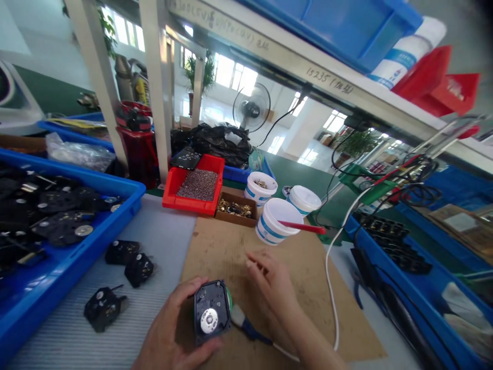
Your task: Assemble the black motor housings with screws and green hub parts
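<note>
My left hand (165, 329) grips a small black square plastic housing (219, 303) by its sides, tilted up toward me. A white round gear (209, 321) sits in the lower part of that housing. To its right, above the cardboard sheet (215, 246), hovers my right hand (273, 282) with thumb and fingers pinched together. Whatever the pinch holds, if anything, is too small to make out. Behind the housing lies a blue and white plug-like piece (246, 326) on a white cable, partly covered by my right forearm.
Left lies a blue tray (127, 205) of black mechanisms, with black assemblies (103, 308) beside it. Ahead stand a red bin (192, 206) of small metal pieces, a carton (233, 217) of brass parts and white tubs (273, 226), one with a red-handled tool (302, 226). A white cable (332, 288) runs right.
</note>
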`<act>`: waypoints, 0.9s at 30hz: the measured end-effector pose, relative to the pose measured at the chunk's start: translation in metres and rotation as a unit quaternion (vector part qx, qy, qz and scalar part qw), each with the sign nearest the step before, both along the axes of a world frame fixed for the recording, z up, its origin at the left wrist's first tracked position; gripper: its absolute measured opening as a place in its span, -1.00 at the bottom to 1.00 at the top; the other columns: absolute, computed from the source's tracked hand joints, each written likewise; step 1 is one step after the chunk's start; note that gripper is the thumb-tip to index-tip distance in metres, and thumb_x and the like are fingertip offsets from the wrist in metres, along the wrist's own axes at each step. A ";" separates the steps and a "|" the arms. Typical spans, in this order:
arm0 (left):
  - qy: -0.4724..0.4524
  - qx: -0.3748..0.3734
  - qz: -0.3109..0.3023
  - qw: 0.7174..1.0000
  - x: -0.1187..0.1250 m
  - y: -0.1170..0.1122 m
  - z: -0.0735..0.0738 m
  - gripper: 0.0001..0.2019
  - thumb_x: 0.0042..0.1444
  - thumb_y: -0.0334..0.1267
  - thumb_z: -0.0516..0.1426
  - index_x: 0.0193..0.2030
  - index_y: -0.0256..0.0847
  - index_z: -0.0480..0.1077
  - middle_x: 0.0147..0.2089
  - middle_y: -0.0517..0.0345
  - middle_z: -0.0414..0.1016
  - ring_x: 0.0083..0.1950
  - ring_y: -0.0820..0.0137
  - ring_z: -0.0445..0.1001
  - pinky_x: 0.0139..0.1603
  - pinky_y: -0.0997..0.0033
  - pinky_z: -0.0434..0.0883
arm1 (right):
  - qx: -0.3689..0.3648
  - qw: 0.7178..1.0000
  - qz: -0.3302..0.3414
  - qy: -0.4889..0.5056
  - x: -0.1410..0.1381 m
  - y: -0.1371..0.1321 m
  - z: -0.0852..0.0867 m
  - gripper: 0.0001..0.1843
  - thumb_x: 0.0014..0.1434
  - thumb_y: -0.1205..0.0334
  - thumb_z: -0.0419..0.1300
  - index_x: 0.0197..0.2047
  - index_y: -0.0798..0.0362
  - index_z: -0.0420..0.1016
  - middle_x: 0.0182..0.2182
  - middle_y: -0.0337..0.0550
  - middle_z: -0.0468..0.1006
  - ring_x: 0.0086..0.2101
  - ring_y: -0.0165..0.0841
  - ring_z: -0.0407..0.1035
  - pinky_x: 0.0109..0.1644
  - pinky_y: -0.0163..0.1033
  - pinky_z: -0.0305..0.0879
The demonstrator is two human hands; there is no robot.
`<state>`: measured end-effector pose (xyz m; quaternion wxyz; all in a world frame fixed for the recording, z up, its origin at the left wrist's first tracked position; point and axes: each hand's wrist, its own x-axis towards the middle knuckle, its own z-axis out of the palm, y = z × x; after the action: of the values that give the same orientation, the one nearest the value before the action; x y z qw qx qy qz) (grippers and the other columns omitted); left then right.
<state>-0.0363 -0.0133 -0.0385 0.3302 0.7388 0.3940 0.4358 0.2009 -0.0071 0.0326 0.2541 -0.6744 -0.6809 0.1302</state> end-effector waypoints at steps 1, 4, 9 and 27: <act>-0.006 0.002 0.004 1.000 0.001 -0.001 -0.001 -0.28 0.00 0.06 0.30 0.27 0.08 0.13 0.22 -0.01 0.44 0.21 0.01 0.44 0.21 -0.01 0.43 | -0.008 0.999 -0.030 -0.015 0.015 0.006 -0.005 -0.73 0.30 0.37 0.08 -0.06 0.11 0.59 -0.18 0.01 0.60 -0.18 -0.26 0.49 -0.08 -0.19 0.39; -0.023 0.031 -0.009 0.999 0.002 -0.002 -0.006 -0.21 0.01 0.06 0.29 0.34 0.05 0.08 0.33 -0.09 0.33 0.29 -0.05 0.36 0.24 -0.06 0.39 | -0.046 0.996 -0.056 -0.050 0.046 0.022 -0.016 -0.83 0.27 0.41 0.16 -0.16 0.12 0.59 -0.20 -0.03 0.61 -0.17 -0.24 0.48 0.01 -0.08 0.37; -0.017 0.039 -0.022 0.999 0.003 -0.004 -0.006 -0.08 -0.06 0.08 0.33 0.40 0.06 0.00 0.36 -0.11 0.29 0.31 -0.09 0.32 0.25 -0.09 0.38 | -0.098 0.993 -0.017 -0.070 0.052 0.033 -0.024 -0.91 0.29 0.29 0.23 -0.17 0.12 0.54 -0.19 -0.15 0.58 -0.11 -0.26 0.46 0.05 -0.01 0.36; -0.028 -0.041 0.005 0.999 0.007 -0.010 -0.013 -0.13 -0.06 0.05 0.35 0.35 0.02 0.06 0.25 -0.13 0.36 0.24 -0.05 0.38 0.21 -0.10 0.40 | 0.031 0.966 0.104 0.234 -0.053 0.007 0.017 -0.92 0.15 0.30 0.28 -0.34 0.00 0.63 -0.40 -0.21 0.46 -0.30 -0.36 0.40 -0.23 -0.31 0.32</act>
<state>-0.0297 -0.0228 -0.0516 0.3687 0.7105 0.4054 0.4414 0.1483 0.0002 0.0495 0.4121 -0.5428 -0.6724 0.2886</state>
